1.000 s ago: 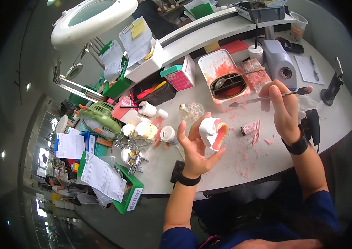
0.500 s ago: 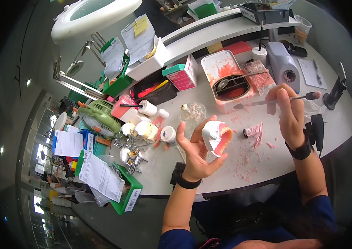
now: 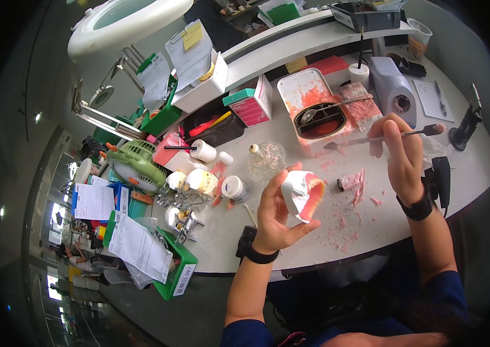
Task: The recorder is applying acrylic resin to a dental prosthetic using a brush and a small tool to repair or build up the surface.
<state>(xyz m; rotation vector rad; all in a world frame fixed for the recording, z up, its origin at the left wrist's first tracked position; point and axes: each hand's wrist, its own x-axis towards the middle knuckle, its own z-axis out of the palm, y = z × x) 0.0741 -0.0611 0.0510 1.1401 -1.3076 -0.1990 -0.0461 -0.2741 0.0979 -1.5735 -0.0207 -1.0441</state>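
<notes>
My left hand (image 3: 272, 224) holds a white plaster dental model (image 3: 294, 191) above the table, fingers behind its base and thumb along the lower edge. Pink wax gum and a curved row of cream teeth line the model's right side. In my right hand (image 3: 402, 162), pinched between the fingers, is a wax knife (image 3: 361, 140); its flat blade points left and its pink-smeared end sticks out to the right. The knife is apart from the model. Below and between the hands, a small block with pink wax strips (image 3: 350, 183) lies among pink shavings.
A wax-smeared pot (image 3: 346, 132) with a metal spoon-ended tool across it stands behind the hands. Beside my left hand are a glass bottle (image 3: 267, 161), a white jar (image 3: 233, 187) and metal articulators (image 3: 180, 215). A grey machine (image 3: 392, 87) and black stand (image 3: 467, 124) are at right.
My left fingers, spread before, have drawn together behind the model, which has turned slightly. My right hand with the wax knife has hardly moved.
</notes>
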